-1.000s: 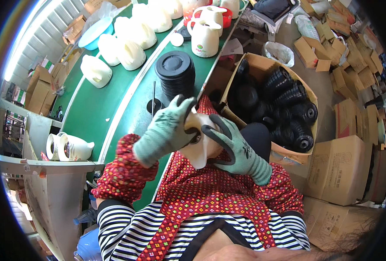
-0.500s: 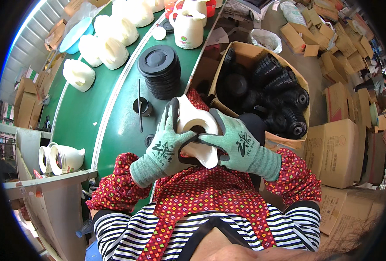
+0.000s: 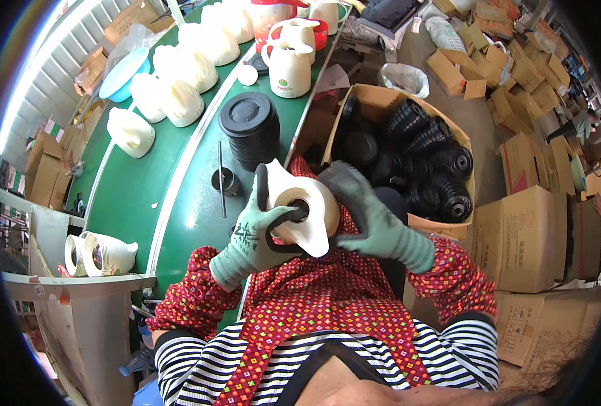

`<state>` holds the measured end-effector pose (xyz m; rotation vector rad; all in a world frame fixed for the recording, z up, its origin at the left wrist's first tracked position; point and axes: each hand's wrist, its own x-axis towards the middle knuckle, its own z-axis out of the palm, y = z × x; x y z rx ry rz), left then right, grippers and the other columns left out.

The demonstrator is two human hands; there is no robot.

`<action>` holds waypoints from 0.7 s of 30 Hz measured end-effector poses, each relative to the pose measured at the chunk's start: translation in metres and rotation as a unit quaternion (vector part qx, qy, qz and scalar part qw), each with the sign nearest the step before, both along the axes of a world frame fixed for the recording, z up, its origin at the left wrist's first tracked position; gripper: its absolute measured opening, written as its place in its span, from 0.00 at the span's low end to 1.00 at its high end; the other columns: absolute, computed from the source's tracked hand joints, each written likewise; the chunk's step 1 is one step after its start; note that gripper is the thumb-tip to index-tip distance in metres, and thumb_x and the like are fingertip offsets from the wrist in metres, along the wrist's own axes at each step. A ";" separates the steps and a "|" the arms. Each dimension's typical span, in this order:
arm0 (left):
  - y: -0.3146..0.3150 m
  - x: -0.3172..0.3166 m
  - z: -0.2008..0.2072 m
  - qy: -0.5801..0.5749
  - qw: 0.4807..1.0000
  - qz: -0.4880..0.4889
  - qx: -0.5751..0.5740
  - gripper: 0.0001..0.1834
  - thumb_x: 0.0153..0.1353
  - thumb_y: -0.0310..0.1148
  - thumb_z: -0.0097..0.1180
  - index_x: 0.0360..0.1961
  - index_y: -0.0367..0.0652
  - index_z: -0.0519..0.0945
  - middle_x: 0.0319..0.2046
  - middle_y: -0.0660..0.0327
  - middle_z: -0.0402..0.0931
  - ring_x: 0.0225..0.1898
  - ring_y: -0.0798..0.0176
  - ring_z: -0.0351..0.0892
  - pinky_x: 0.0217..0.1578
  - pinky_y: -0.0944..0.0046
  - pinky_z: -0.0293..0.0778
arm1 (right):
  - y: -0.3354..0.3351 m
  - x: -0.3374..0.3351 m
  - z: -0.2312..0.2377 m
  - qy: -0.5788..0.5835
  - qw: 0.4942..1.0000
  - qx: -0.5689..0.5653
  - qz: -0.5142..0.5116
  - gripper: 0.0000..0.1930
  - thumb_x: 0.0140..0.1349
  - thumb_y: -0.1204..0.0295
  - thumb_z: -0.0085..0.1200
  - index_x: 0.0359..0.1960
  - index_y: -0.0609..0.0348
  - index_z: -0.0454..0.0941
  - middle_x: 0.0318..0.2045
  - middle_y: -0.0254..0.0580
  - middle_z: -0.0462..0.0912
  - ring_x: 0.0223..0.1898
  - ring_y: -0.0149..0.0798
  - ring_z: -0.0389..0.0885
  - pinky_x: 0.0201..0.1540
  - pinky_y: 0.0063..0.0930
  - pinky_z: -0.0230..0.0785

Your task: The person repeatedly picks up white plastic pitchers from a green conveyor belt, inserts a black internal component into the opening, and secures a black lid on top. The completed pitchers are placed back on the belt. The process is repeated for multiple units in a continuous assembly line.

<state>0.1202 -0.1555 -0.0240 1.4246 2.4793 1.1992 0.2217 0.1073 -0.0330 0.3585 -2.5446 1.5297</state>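
A white plastic jug body [image 3: 315, 192] with a spout and a round opening lies on my lap, its opening facing up. My left hand [image 3: 256, 227], in a green glove with dark fingertips, is closed on its left side, with the thumb reaching into the opening. My right hand [image 3: 375, 220], gloved the same way and slightly blurred, is beside the jug's right side. Its fingers and thumb are apart and nothing shows in them. Whether it touches the jug, I cannot tell. Beyond the left hand stands a black cup [image 3: 225, 181] with a thin black rod [image 3: 222, 177] across it.
A stack of black discs [image 3: 249, 125] stands on the green bench [image 3: 178, 216]. Several white jugs [image 3: 291, 70] and a light-blue basin [image 3: 124, 74] are farther back. At right, a carton [image 3: 473, 135] holds black ribbed parts [image 3: 432, 149]. Stacked cardboard boxes [image 3: 517, 237] rise beyond it.
My right hand has let go of the jug and moved off to its right, its fingers opening. The jug has turned slightly and stays in my left hand. The view has shifted a little.
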 end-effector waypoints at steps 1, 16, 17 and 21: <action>-0.003 0.004 0.001 -0.007 1.000 0.017 0.024 0.35 0.33 0.38 0.84 0.49 0.54 0.88 0.78 0.27 0.35 0.79 0.26 0.46 0.71 0.43 0.64 | 0.004 0.003 -0.009 -0.037 0.991 -0.122 -0.045 0.43 0.62 0.64 0.68 0.76 0.56 0.59 0.76 0.51 0.60 0.75 0.48 0.62 0.75 0.46 0.58; -0.067 -0.038 -0.124 0.052 0.948 0.304 -0.083 0.58 0.51 0.37 0.75 0.79 0.38 0.52 0.62 0.40 0.71 0.60 0.39 0.76 0.62 0.46 0.73 | 0.082 -0.009 -0.039 0.048 0.945 0.089 -0.311 0.17 0.63 0.61 0.70 0.34 0.66 0.85 0.30 0.42 0.84 0.34 0.38 0.83 0.39 0.33 0.76; -0.079 -0.059 -0.142 0.025 0.925 0.353 -0.140 0.63 0.50 0.43 0.76 0.79 0.37 0.49 0.64 0.37 0.69 0.65 0.35 0.70 0.68 0.45 0.65 | 0.065 -0.015 -0.025 0.030 0.948 0.148 -0.280 0.17 0.57 0.61 0.73 0.31 0.64 0.85 0.30 0.48 0.83 0.35 0.45 0.84 0.40 0.36 0.76; -0.089 -0.111 -0.178 -0.131 0.917 0.348 -0.143 0.52 0.61 0.39 0.68 0.80 0.42 0.51 0.64 0.41 0.75 0.64 0.37 0.75 0.65 0.46 0.70 | 0.020 -0.024 -0.050 -0.043 0.930 0.312 -0.191 0.26 0.55 0.44 0.68 0.34 0.56 0.83 0.40 0.50 0.78 0.46 0.53 0.79 0.47 0.49 0.73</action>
